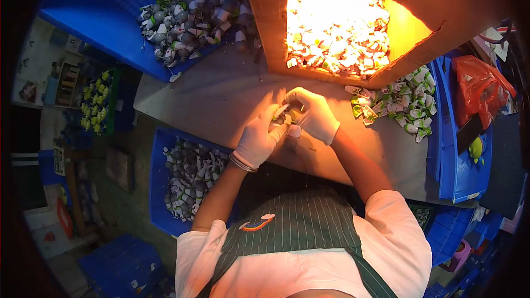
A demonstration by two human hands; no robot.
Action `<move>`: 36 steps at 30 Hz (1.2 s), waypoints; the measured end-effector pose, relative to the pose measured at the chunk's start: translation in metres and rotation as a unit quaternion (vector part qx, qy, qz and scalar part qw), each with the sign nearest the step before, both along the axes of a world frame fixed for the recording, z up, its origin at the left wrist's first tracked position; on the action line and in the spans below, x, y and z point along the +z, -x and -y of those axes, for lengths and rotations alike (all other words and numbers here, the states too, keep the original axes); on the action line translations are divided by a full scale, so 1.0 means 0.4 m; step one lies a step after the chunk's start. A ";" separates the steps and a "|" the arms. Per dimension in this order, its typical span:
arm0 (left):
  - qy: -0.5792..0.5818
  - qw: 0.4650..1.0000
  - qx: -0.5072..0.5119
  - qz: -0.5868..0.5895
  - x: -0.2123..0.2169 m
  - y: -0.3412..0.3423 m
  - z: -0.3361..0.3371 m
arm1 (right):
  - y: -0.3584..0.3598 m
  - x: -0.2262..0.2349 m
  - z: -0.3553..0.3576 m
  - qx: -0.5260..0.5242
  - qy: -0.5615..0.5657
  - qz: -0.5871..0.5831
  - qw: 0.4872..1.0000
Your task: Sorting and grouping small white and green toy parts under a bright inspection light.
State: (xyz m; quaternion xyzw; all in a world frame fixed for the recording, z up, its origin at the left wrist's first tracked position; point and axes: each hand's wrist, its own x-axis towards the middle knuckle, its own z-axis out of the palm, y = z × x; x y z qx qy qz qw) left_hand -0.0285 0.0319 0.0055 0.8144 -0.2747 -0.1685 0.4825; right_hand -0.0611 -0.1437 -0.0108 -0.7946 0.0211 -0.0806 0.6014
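Both hands wear white gloves and meet over the middle of the grey tabletop [215,85]. My left hand [258,139] is closed, its thumb and fingers pinching a small white-and-grey plastic toy part [283,117]. From the other side my right hand [316,115] grips the same part, fingers bent over it. The fingers hide much of the part, so its full shape does not show. A small pale piece [294,131] hangs just below the fingers. To the right of my right hand lies a pile of white-and-green toy pieces [408,102].
A cardboard box [265,16], brightly lit inside, holds many small pieces. Blue bins with grey-and-white parts stand at back left [94,33] and beside my left forearm [157,187]. At right are a blue tray [469,171] and a red plastic bag [480,85].
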 end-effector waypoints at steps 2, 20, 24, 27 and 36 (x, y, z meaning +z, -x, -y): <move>0.001 0.999 -0.014 0.031 0.000 -0.001 -0.005 | 0.013 0.001 -0.009 0.002 0.074 0.025 0.997; 0.166 0.962 0.028 -0.215 -0.022 -0.003 0.011 | -0.384 0.097 0.230 -0.314 -0.021 -0.097 0.944; 0.194 0.951 0.001 -0.241 -0.063 -0.013 0.003 | -0.352 0.116 0.298 -0.252 0.084 -0.039 0.963; 0.170 0.945 -0.011 -0.280 -0.038 -0.004 0.017 | -0.335 0.123 0.318 -0.179 0.160 -0.013 0.971; 0.214 0.922 0.000 -0.322 0.011 0.008 0.062 | -0.049 -0.025 0.051 0.028 -0.252 0.014 0.967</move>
